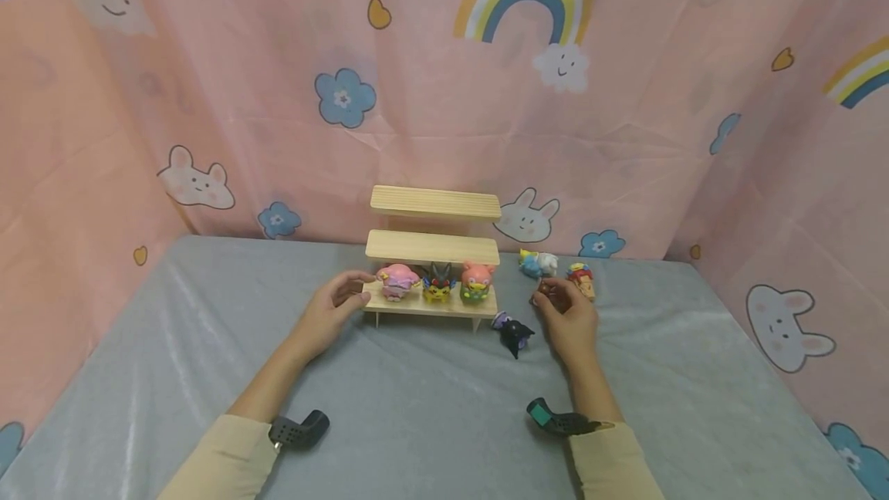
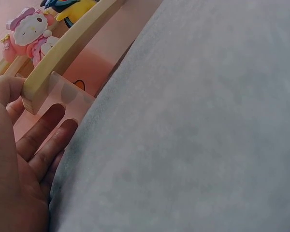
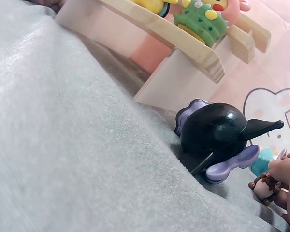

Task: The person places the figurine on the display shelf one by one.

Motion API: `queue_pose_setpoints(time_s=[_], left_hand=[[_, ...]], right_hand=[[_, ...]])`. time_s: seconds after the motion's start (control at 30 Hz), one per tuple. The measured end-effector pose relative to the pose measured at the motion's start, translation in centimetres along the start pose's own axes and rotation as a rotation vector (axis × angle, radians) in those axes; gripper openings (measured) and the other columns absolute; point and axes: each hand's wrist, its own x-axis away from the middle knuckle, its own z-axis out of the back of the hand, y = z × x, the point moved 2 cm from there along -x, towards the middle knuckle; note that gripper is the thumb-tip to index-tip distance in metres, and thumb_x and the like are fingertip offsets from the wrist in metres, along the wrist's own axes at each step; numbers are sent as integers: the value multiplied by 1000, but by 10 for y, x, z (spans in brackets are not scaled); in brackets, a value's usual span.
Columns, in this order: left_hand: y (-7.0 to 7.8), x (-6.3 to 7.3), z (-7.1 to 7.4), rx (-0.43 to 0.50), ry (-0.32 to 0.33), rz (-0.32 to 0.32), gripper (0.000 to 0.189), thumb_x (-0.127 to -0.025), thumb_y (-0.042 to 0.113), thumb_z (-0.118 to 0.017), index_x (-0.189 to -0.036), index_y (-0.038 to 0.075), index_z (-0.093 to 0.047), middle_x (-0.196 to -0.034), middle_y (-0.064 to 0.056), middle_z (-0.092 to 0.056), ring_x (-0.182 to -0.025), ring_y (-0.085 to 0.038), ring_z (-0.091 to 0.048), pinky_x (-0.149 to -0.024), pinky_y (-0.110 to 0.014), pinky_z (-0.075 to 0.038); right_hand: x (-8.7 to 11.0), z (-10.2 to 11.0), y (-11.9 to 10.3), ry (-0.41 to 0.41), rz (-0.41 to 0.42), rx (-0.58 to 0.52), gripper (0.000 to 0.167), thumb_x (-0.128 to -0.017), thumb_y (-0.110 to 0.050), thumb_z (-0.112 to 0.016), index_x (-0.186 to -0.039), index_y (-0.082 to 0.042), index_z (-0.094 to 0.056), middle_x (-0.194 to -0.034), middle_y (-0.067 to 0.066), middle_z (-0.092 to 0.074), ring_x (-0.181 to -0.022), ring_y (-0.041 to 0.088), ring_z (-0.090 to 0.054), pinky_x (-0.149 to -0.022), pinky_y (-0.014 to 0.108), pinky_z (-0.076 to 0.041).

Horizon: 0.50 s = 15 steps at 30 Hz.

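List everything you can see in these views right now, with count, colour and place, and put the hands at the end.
Stepped wooden shelf: 1, pale wood, three tiers, middle of the table against the backdrop.
Figures on the bottom tier: 3; pink at left, black and yellow in the middle, pink and green at right.
Black and purple figure: 1, lying on the cloth by the shelf's right end.
Loose figures right of the shelf: 2; blue and white, red and yellow.
Small brown figure: 1, at the right fingertips.
Table cloth: 1, grey.
Backdrop: 1, pink, with rainbows, rabbits, flowers.
Left hand: holds the bottom tier's left end.
Right hand: pinches the small brown figure.
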Motion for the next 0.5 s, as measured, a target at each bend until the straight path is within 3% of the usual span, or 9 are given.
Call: queue_pose_setpoints(time_s=[0.23,0.5], left_hand=[[-1,-2,0,3,-2,4,31,-103,19,-58,-130,7,-60,-131,-15,-65,-119,-26,-59,-103,-40,-48],[1,0,0,-6,-3,-2,31,-103,19,-58,-131,5,-59,-132,-16,-65,-120,-28,-59,-105,-50,-46]], right_hand=[[-1,0,0,0,15,-15,25,-95,-13,-71,-119,-7,-67,-114,13,-73,-105,25,-67,-80,4,-39],[-1,2,0,4,30,-10,25,-95,-15,-71,-119,-8,-68,-114,13,-73,-105,26,-67,-78,5,-39]])
